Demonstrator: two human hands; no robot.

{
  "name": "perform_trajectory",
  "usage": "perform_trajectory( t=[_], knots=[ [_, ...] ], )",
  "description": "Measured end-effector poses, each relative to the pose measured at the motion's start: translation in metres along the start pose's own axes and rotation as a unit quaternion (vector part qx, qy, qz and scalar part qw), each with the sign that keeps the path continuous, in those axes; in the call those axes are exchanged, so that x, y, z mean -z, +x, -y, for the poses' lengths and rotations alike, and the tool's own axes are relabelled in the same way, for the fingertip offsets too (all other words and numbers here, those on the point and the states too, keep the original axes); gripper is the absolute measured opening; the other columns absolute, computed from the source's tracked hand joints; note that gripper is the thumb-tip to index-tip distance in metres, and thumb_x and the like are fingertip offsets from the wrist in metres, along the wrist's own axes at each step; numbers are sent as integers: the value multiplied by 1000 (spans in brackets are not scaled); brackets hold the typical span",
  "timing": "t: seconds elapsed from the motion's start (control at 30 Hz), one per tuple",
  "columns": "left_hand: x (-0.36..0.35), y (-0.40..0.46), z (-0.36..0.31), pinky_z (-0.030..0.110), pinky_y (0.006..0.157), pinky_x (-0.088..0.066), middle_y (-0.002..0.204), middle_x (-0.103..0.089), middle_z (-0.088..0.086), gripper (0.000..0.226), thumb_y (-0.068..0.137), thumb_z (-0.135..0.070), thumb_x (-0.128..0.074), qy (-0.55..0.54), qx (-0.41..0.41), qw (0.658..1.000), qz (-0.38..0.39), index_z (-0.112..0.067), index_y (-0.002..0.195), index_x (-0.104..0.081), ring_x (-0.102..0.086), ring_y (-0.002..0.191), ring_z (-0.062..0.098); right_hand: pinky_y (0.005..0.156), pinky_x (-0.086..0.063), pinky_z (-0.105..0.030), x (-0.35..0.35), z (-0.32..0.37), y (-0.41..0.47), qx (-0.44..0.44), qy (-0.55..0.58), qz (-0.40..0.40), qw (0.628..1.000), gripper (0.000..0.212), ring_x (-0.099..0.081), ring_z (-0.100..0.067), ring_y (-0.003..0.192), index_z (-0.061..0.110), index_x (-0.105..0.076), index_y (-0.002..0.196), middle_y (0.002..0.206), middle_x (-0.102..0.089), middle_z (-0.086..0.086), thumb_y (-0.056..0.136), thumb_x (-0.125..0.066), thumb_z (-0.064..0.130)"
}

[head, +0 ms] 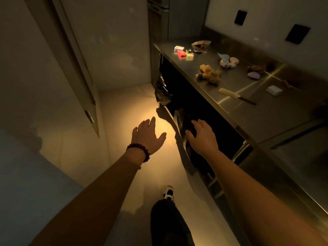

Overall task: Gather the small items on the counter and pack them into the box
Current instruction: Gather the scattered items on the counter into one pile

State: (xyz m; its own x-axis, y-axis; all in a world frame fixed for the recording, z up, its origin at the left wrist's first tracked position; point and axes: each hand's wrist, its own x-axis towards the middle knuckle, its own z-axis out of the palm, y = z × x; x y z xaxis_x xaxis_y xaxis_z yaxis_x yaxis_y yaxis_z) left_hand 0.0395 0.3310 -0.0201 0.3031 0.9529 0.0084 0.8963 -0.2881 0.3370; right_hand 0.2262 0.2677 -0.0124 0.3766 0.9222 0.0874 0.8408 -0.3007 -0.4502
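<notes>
Small items lie scattered on the steel counter (257, 118) at the right: a yellow plush toy (208, 74), a toy knife (236, 96), a white block (274, 90), a red and a yellow-green piece (185, 55), a small white tub (178, 48) and a pale bundle (229, 62). My left hand (148, 134), with a bead bracelet on its wrist, is open over the floor. My right hand (202, 134) rests on a black plastic-wrapped thing (184, 125) under the counter's edge. No box is in sight.
A black rubbish bag (162, 91) sits under the counter's far end. A door (60, 55) stands at the left, a tall cabinet at the back. My leg and shoe (168, 192) are on the dimly lit floor. Two dark wall plates (297, 33) hang above the counter.
</notes>
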Motion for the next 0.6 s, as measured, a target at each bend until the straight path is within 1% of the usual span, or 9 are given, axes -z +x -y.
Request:
perform_trajectory(
  t=[0.1,0.23,0.3,0.37,0.47,0.53,0.6],
  knots=[
    [-10,63,6,47,116,-21,156,-22,6,75,91,-57,-40,3,-6,1000,3,-17,150,-15,-21,143,25,115,-21,-40,-12,-2,67,4,7,-1,1000,56,-21,-24,142,20,-33,144,153,-28,-6,94,-47,42],
    [-10,161,0,46,115,-23,154,-27,7,75,90,-56,-42,12,-19,1000,5,-16,149,-17,-24,141,24,115,-24,-41,-12,-1,175,20,15,-7,1000,56,-23,-24,141,18,-35,143,151,-31,-9,93,-47,42],
    [-2,213,-10,45,114,-24,152,-30,7,74,90,-55,-44,3,-29,1000,6,-16,148,-19,-26,140,25,113,-27,-41,-6,3,228,19,26,-13,999,55,-28,-25,138,16,-37,141,148,-35,-10,93,-47,41],
    [5,262,-23,44,114,-25,150,-33,7,72,90,-53,-45,-4,-45,999,6,-16,147,-22,-29,139,25,108,-31,-39,1,7,273,21,31,-28,999,51,-35,-26,132,13,-42,136,141,-42,-11,92,-49,38],
    [12,325,-42,46,113,-26,150,-34,6,73,89,-54,-45,-2,-78,997,0,-16,148,-23,-30,138,24,104,-33,-41,8,6,328,24,37,-53,998,47,-40,-29,126,10,-48,131,134,-48,-13,90,-53,33],
    [12,363,-50,46,113,-26,149,-35,5,74,89,-54,-45,-2,-102,995,5,-16,148,-22,-30,138,23,101,-38,-44,8,2,361,8,39,-53,998,46,-44,-30,122,11,-51,127,130,-50,-13,88,-54,35],
    [10,396,-54,45,113,-25,150,-34,4,75,89,-55,-44,4,-118,993,14,-17,149,-20,-28,138,22,98,-40,-45,5,-3,387,-9,32,-44,998,48,-47,-30,118,14,-50,127,131,-49,-11,87,-52,39]
  ],
)
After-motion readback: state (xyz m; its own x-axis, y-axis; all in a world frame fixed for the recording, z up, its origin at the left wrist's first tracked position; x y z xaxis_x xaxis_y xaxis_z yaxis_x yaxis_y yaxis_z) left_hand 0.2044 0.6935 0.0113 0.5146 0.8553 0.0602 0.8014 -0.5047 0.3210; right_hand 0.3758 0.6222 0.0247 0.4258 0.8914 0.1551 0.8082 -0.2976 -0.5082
